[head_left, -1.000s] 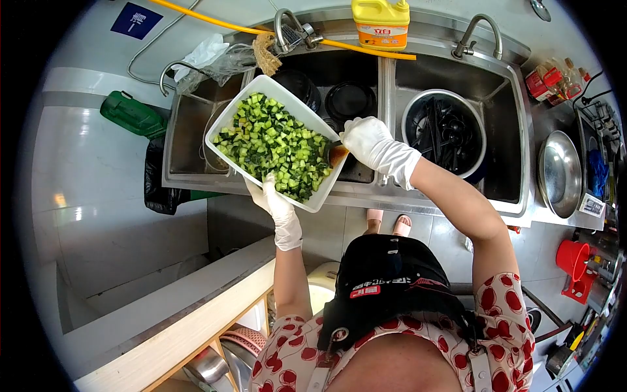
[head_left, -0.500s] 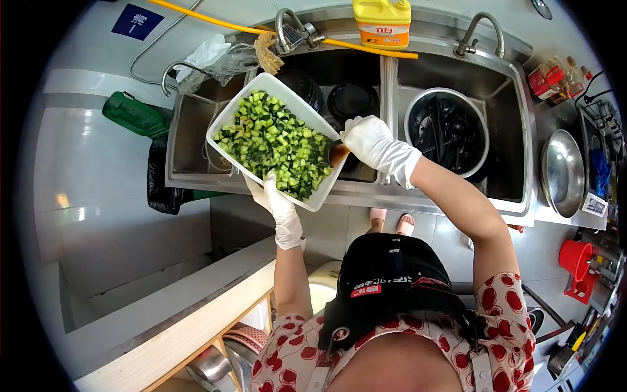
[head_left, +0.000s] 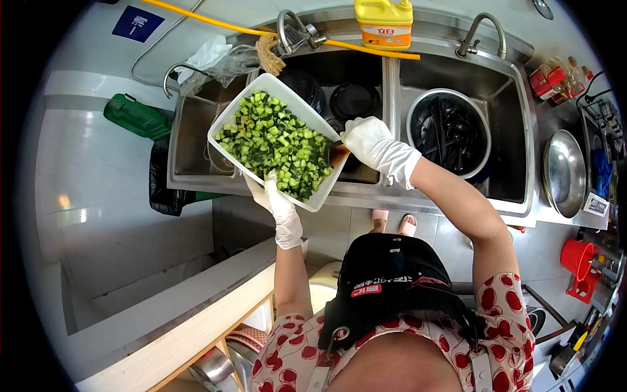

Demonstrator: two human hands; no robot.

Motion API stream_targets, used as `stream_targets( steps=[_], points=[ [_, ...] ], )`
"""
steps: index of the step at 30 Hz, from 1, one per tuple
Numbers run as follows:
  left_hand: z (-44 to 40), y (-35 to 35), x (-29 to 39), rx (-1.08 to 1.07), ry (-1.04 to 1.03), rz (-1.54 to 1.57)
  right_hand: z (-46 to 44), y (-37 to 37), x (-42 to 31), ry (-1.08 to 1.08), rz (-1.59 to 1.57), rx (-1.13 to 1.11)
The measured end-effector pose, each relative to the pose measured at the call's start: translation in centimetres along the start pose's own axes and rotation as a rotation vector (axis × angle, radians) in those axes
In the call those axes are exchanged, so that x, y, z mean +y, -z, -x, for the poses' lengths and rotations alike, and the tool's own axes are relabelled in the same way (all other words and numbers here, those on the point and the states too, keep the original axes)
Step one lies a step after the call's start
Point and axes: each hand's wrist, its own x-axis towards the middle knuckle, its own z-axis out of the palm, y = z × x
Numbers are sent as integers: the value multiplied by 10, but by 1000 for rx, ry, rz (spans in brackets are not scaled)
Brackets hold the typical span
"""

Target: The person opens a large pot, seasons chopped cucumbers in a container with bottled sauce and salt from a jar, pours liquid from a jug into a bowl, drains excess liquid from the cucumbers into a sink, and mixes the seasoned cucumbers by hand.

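Observation:
A white rectangular container (head_left: 312, 201) full of diced cucumber (head_left: 274, 145) is held at a slant over the sink's near edge. My left hand (head_left: 273, 201), in a white glove, grips its near-left side, thumb on the outer wall and the other fingers hidden underneath. At the container's right end, my gloved right hand (head_left: 367, 140) is closed on a dark brown spoon (head_left: 337, 155). The spoon's bowl end dips into the cucumber by the right wall; its handle is mostly hidden in my fist.
Black dishes (head_left: 353, 99) lie in the middle basin. A metal pot (head_left: 488, 140) of black utensils stands in the right basin. Behind are faucets (head_left: 486, 26), a yellow detergent jug (head_left: 384, 26) and a yellow hose (head_left: 215, 17). A metal bowl (head_left: 563, 173) sits at right, a green bin (head_left: 136, 117) at left.
The view has shifted very slightly. Both hands, the container and the spoon keep practically the same positions.

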Motion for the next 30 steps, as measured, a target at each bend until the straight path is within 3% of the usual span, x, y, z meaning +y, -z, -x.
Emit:
stream_targets(
  steps=[21, 25, 29, 30],
  points=[
    [-6, -1, -12, -44, -47, -123, -1, -7, 4, -45, 3, -10],
    [-13, 6, -16, -42, 72, 23, 2, -7, 1, -61, 27, -21],
    [-31, 36, -33, 34, 392, 121, 13, 14, 4, -92, 106, -87],
    [-26, 25, -25, -12, 444, 155, 23, 24, 10, -79, 56, -10]
  ],
)
